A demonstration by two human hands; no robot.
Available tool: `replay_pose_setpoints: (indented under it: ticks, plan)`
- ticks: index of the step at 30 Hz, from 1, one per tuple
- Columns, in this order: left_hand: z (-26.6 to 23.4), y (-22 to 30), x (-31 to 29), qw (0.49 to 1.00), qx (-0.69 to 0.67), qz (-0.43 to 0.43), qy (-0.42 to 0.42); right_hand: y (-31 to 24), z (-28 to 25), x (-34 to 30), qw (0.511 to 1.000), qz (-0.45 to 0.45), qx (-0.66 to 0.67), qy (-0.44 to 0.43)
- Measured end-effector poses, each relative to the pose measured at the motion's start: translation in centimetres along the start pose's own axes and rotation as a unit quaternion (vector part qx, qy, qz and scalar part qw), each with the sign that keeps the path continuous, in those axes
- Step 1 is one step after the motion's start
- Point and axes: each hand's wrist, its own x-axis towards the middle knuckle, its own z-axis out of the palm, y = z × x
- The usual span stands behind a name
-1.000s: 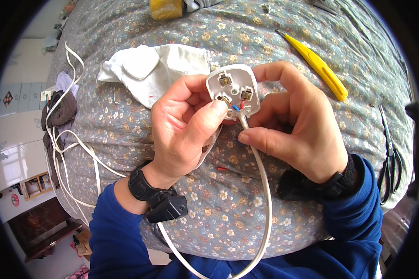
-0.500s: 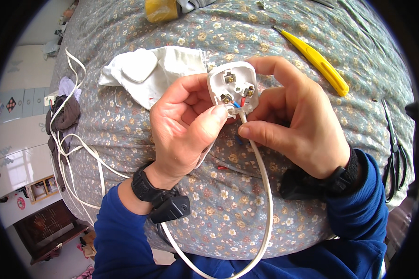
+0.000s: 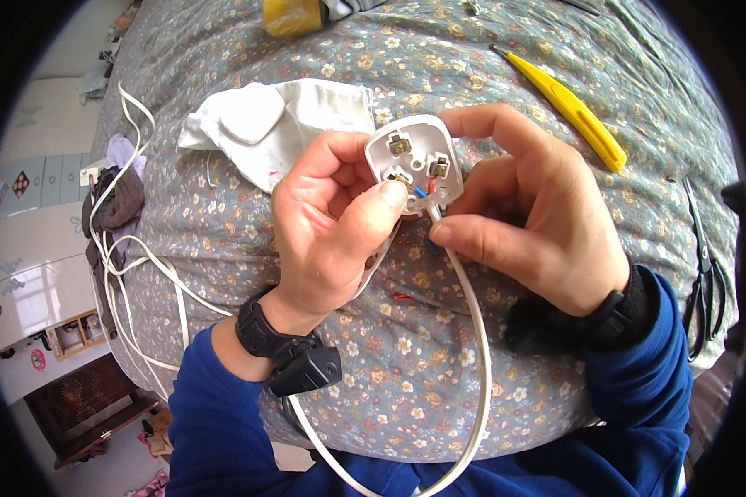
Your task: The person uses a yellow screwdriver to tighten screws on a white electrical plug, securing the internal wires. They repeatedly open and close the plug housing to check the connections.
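A white cable point(image 3: 484, 364) is looping up into an opened white plug casing point(image 3: 418, 151) above a flowered bedcover point(image 3: 406, 389). The left hand point(image 3: 331, 228) is pinching its left edge; the half-curled right hand point(image 3: 539, 224) is gripping its right side, thumb touching the cable. Beyond, a white cloth point(image 3: 327, 108) and yellow cutter point(image 3: 568, 108) are lying.

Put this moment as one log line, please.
left hand: holds open white plug, thumb by terminal | right hand: fingers at plug, thumb by white cable | blue wire, red wire: inside plug
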Motion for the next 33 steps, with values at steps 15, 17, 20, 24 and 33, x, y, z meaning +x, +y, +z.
replay_pose_setpoints:
  ticks: [15, 17, 20, 24, 33]
  plan:
    - [-0.2, -0.3, 0.3, 0.999, -0.04, -0.018, -0.029, 0.7, -0.6, 1.0, 0.999, 0.021, 0.034, -0.018]
    - [-0.2, -0.2, 0.4, 0.998, -0.036, -0.016, -0.041, 0.5, -0.7, 1.0, 0.999, 0.029, 0.034, -0.016]
    - [0.0, -0.4, 0.3, 0.998, -0.048, -0.015, -0.031, 0.3, -0.6, 0.9, 0.998, 0.041, 0.035, -0.011]
    - [-0.1, -0.4, 0.3, 0.998, -0.039, -0.02, -0.035, 0.1, -0.5, 1.0, 0.999, 0.05, 0.02, -0.001]
    - [-0.1, -0.8, 0.6, 1.0, 0.012, 0.005, -0.029, 0.5, -0.6, 1.1, 0.999, 0.028, 0.021, -0.007]
